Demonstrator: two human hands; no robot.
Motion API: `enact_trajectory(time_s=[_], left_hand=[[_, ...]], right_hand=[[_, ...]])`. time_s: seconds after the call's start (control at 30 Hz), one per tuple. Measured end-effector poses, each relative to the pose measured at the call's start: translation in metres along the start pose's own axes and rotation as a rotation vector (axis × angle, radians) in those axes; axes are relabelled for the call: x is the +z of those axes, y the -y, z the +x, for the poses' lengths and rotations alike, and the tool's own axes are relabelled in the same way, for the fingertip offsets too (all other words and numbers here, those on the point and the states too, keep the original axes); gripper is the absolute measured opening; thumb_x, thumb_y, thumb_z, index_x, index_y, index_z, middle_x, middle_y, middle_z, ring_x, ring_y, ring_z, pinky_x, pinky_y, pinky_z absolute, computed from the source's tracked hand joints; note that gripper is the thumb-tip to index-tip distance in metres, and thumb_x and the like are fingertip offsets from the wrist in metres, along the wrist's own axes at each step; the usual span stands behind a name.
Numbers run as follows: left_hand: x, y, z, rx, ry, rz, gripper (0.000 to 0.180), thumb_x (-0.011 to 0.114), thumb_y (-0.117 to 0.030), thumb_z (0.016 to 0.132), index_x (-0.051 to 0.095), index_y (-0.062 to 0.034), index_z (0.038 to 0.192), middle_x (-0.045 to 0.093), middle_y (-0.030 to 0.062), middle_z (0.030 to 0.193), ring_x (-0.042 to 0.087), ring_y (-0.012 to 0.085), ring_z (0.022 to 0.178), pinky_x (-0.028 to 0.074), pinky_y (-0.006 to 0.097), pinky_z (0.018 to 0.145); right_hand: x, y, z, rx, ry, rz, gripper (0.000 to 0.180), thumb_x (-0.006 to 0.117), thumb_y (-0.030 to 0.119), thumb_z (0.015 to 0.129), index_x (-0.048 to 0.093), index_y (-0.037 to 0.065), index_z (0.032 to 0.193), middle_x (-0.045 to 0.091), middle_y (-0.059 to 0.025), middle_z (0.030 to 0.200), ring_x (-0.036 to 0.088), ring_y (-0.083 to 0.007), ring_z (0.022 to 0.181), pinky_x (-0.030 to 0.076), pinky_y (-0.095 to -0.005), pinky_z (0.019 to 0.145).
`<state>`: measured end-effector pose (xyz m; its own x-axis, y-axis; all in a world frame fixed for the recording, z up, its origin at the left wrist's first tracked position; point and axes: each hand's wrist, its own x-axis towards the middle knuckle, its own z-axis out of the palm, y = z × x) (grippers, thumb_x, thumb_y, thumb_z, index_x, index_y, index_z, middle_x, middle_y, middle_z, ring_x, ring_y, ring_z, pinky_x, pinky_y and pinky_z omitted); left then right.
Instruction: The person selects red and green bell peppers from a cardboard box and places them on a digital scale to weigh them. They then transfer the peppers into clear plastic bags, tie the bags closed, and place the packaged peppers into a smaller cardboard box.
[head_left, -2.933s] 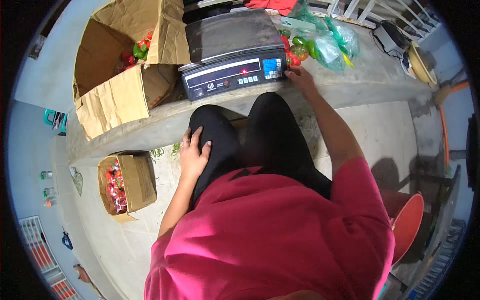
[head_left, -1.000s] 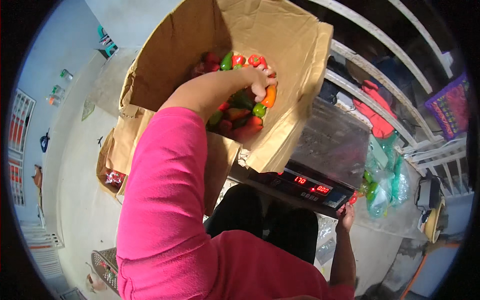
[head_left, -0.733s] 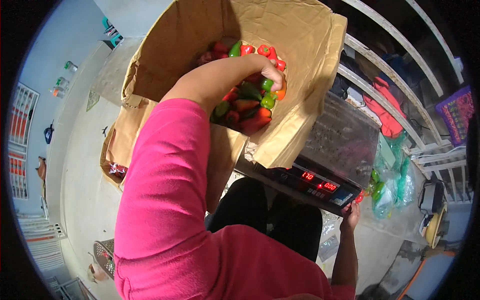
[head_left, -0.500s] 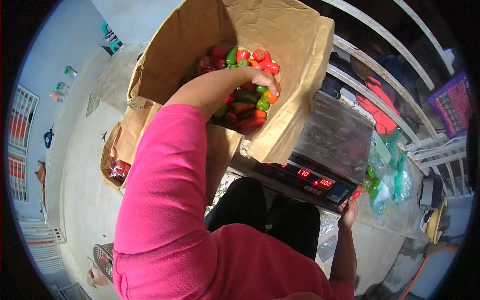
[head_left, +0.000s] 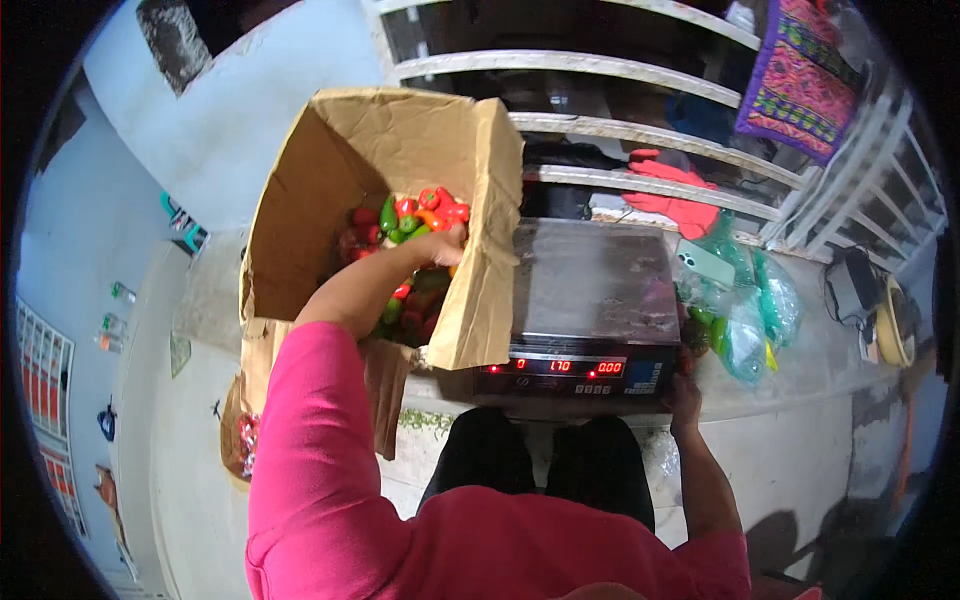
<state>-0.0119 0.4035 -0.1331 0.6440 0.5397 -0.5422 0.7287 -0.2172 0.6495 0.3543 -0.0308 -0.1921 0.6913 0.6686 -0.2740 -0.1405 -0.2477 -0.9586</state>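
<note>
A tall brown paper-lined carton (head_left: 290, 215) stands open in front of me at the left, with red, green and orange peppers (head_left: 405, 225) inside. My left hand (head_left: 440, 246) reaches into it, over the peppers by its right wall. The fingers are bent downward and partly hidden, so I cannot make out their grip. My right hand (head_left: 684, 395) is low at the right end of a digital scale (head_left: 590, 290). Its shadowed fingertips are closed on a small red pepper (head_left: 685, 362). Lit red digits show on the scale's front panel.
Right of the scale lie green peppers (head_left: 716, 330) and clear green plastic bags (head_left: 745, 330) with a phone (head_left: 706, 263) on top. Red gloves (head_left: 675, 195) hang by the white railing (head_left: 600, 70). A smaller paper bag (head_left: 234, 430) stands at the left, and a yellow basin (head_left: 892, 325) far right.
My view has swung, so the carton and scale appear farther left and more of the railing shows. My left hand stays among the peppers; my right hand remains beside the scale's right end.
</note>
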Motion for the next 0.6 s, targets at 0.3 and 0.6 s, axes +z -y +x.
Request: enact_trajectory(time_s=[0.3,0.6], left_hand=[[0.017,-0.026,-0.040,0.020,-0.042,-0.101,0.038,0.064,-0.028,0.061,0.062,-0.0056,0.092,0.060,0.0103,0.086,0.056,0.0225,0.079,0.044,0.037,0.071],[-0.084,-0.164,-0.212,0.594,-0.477,-0.768,0.029,0.062,-0.023,0.061,0.056,-0.0036,0.081,0.055,0.0055,0.068,0.048,0.0154,0.052,0.038,0.024,0.046]], right_hand=[[-0.011,-0.018,0.011,-0.033,0.139,0.143,0.027,0.058,0.027,0.083,0.060,0.005,0.099,0.054,0.0007,0.070,0.048,-0.0089,0.056,0.038,-0.0242,0.048],[-0.013,-0.021,0.016,-0.006,0.024,-0.284,0.036,0.058,0.036,0.079,0.063,0.004,0.096,0.059,-0.0103,0.068,0.058,-0.0141,0.061,0.043,-0.0299,0.053]])
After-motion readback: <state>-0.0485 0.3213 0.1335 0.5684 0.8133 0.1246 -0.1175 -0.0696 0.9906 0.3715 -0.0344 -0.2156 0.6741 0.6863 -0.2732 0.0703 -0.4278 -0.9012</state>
